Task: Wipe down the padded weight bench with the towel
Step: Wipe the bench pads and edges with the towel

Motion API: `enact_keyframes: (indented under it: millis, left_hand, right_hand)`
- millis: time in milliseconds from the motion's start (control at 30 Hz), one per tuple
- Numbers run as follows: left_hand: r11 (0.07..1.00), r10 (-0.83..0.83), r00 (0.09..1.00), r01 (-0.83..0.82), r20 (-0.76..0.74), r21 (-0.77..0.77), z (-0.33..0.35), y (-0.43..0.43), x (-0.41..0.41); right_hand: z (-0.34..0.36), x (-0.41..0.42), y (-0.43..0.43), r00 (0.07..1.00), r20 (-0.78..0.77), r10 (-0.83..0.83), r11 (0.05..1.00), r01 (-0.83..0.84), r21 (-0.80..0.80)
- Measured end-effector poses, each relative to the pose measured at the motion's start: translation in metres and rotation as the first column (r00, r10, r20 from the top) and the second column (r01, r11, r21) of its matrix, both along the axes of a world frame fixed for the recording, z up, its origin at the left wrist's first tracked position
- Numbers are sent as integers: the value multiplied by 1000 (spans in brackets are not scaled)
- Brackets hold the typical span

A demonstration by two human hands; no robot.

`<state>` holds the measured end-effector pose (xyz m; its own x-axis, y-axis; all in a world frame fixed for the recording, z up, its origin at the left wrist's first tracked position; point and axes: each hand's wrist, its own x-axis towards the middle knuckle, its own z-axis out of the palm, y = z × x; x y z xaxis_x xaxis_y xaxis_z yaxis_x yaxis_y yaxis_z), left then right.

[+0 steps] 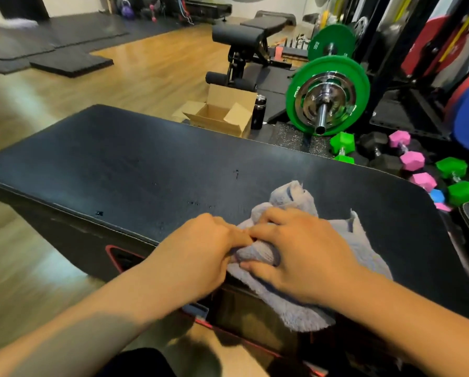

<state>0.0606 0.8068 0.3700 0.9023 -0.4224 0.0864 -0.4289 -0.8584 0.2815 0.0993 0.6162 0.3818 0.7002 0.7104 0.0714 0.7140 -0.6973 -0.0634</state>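
A wide black padded bench (135, 170) fills the middle of the head view, with a few small nicks in its surface. A crumpled grey towel (290, 200) lies on the pad near its front edge and hangs partly over the side. My right hand (301, 251) rests flat on the towel with its fingers curled around a rolled fold. Touching it from the left, my left hand (198, 251) pinches the same fold between its fingertips.
Behind the bench stand an open cardboard box (222, 112), a black bottle (258, 111) and a barbell with green plates (327, 95). Green, pink and black dumbbells (407, 156) lie at the right. Another black bench (244, 36) and dark floor mats (70, 61) are farther back.
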Motion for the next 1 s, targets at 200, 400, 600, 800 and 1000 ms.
enact_keyframes:
  millis: [200, 400, 600, 800, 1000]
  left_hand:
    - [989, 139, 990, -139, -4, -46, 1, 11, 97]
    - [968, 210, 977, -204, 24, -143, -1, 19, 199]
    - [965, 232, 972, -224, 44, -137, -4, 20, 256]
    - [971, 227, 969, -219, 93, -93, -3, 20, 260]
    - [974, 225, 972, -222, 63, -48, 4, 28, 153]
  right_hand:
    - [-3, 74, 31, 983, 46, -176, 982, 172, 83]
    - [-8, 161, 59, 939, 97, -330, 936, 312, 162]
    - [-5, 205, 65, 911, 58, -408, 895, 386, 224]
    - [-18, 227, 69, 884, 112, -453, 884, 429, 187]
    - [0, 144, 61, 969, 27, -246, 966, 243, 88]
